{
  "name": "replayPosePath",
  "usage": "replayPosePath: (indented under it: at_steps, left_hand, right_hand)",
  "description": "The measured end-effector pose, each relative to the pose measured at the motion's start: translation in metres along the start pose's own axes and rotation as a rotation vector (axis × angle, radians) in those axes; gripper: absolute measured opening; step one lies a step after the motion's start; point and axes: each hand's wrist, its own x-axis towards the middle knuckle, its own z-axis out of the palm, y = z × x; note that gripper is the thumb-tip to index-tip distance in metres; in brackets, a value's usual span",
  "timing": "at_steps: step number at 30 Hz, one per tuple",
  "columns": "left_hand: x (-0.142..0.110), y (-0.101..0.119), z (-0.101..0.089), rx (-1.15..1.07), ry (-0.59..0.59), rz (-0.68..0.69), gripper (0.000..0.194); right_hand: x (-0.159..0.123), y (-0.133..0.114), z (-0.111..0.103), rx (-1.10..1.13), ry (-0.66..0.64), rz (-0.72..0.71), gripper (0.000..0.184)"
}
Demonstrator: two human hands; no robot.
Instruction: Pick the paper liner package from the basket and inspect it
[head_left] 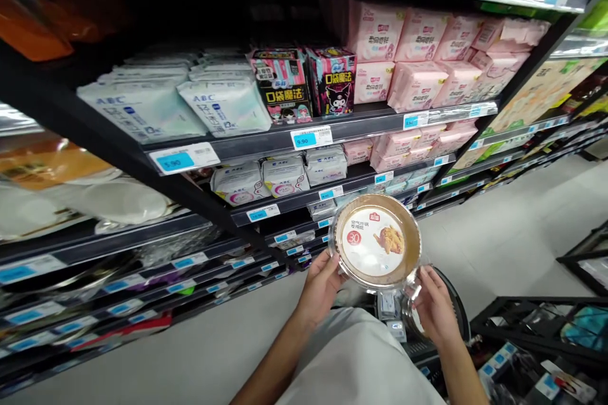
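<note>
While raised over a pale shirt [351, 361] in a shop aisle, a round clear plastic pack of air-fryer paper liners [375, 243], held in both bare hands and tilted up toward the head-worn view, a white label with fried chicken and a red "30" showing inside a brown paper rim. Left hand [320, 288] at the pack's lower left edge, fingers [327, 272] curled closed around the rim. Right hand [434, 307] at the lower right edge, fingers [427, 281] wrapped against the clear plastic, gripping from the opposite side. Pack in mid-air between the two hands, clear of the shelves. Beyond it, black metal shelving [247, 145] running diagonally across the view, stocked with ABC-branded packs [223, 107], pink soft packs [415, 85] and two black-and-pink boxes printed with a cartoon character [330, 82]. Blue-and-white price labels [311, 138] along the shelf edges. Pale floor [503, 247] to the right of the shelving, a black metal rack [522, 299] at lower right.
</note>
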Motion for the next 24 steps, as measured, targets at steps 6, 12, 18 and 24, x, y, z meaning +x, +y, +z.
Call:
replayPosePath:
  at_steps: [6,12,18,24]
  left_hand:
    - [0.008,-0.003,-0.009,-0.118,0.070,-0.099,0.031]
    - [0.015,-0.005,-0.013,-0.149,0.110,-0.223,0.021]
    - [0.018,-0.008,-0.015,-0.147,0.112,-0.306,0.032]
    - [0.019,-0.011,-0.018,-0.203,0.104,-0.347,0.033]
  right_hand:
    - [-0.010,-0.014,0.017,0.069,-0.063,0.003,0.031]
    - [-0.013,-0.018,0.025,0.090,-0.120,0.006,0.029]
    - [-0.014,-0.018,0.032,0.080,-0.162,-0.005,0.030]
    - [-0.013,-0.016,0.034,0.094,-0.167,-0.017,0.032]
